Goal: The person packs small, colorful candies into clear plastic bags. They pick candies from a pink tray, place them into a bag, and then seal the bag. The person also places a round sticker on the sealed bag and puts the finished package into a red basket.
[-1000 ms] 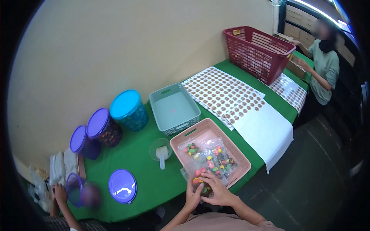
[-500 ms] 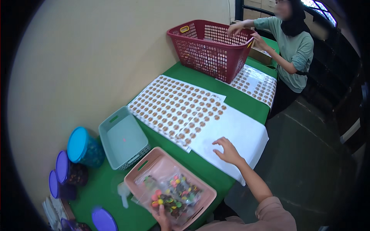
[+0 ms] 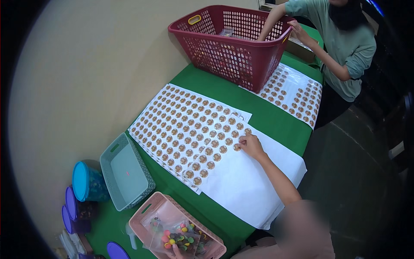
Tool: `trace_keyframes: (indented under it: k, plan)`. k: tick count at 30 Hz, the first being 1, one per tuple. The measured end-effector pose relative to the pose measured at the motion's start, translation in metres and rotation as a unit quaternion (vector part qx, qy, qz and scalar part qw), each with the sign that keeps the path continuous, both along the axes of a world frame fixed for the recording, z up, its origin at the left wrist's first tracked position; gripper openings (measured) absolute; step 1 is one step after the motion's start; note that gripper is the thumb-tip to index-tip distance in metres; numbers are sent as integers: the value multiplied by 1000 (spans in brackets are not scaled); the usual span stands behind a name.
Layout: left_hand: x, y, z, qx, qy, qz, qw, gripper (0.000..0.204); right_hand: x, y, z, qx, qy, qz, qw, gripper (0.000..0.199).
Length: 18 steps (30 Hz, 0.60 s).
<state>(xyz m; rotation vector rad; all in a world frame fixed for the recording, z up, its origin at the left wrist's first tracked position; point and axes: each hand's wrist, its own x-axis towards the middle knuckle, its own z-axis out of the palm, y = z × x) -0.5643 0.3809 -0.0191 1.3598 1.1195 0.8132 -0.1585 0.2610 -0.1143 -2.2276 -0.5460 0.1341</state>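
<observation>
My right hand (image 3: 252, 146) reaches onto the top sheet of round brown stickers (image 3: 214, 151), fingers pinched at a sticker (image 3: 237, 147) beside the bare white part of the sheet. Whether that sticker's edge has lifted I cannot see. Only the tip of my left hand (image 3: 177, 253) shows at the lower edge. Its thumb lies on a clear plastic bag of colourful round pieces (image 3: 183, 242), over the pink basket (image 3: 220, 249); the other fingers are hidden. More filled clear bags lie in that basket.
A teal basket (image 3: 127, 177) and lidded tubs (image 3: 81, 181) stand along the wall. A pale scoop (image 3: 131, 235) lies beside the pink basket. Ahead is a large maroon laundry basket (image 3: 233, 56); a co-worker (image 3: 345, 52) has one arm inside it and a hand on its rim.
My right hand has moved forward from above the blank part to the stickers, its fingers closing. The view has shifted, leaving less of my left hand showing. The co-worker's arm reaches deeper into the maroon basket.
</observation>
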Motion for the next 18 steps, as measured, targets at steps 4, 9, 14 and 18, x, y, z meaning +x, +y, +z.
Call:
trace_keyframes:
  k: [4, 9, 14, 18]
  plan:
    - [12, -4, -2, 2, -5, 14, 1000, 40, 2, 3, 5, -56, 12, -17, 998, 10]
    - [15, -10, 3, -32, -94, 38, 994, 39, 1, 12, 11, -106, 37, -28, 993, 9]
    - [-3, -4, -16, -3, -32, -19, 999, 37, 8, 19, 14, -174, 54, 13, 983, 11]
    - [-13, -3, -3, -4, -5, -10, 1000, 36, 12, 14, -15, -167, -26, 50, 984, 11]
